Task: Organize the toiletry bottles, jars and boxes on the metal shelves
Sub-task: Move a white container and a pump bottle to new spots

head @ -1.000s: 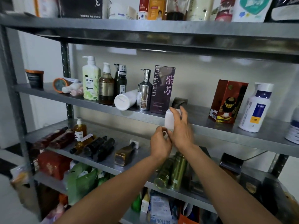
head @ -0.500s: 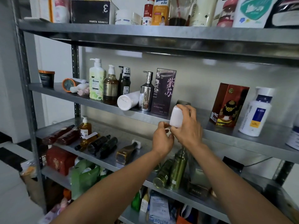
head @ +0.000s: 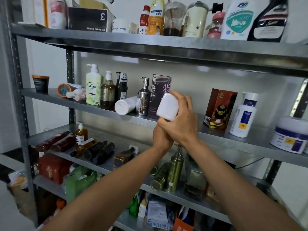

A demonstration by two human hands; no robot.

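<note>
White bottle [head: 167,106] sits clamped in the right hand [head: 181,124], fingers wrapped round it. Its flat end is tipped up-left at the camera, long axis slanting down into the palm. Left hand [head: 162,139] is curled right underneath, touching; can't tell if it's gripping anything.

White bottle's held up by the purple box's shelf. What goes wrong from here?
1. The white bottle, gripped by the right hand, is tilted just in front of the purple box and chrome pump bottle; setting it down there could topple them.
2. The white tube lies on its side at the front edge of the shelf; a nudge may roll it off.
</note>
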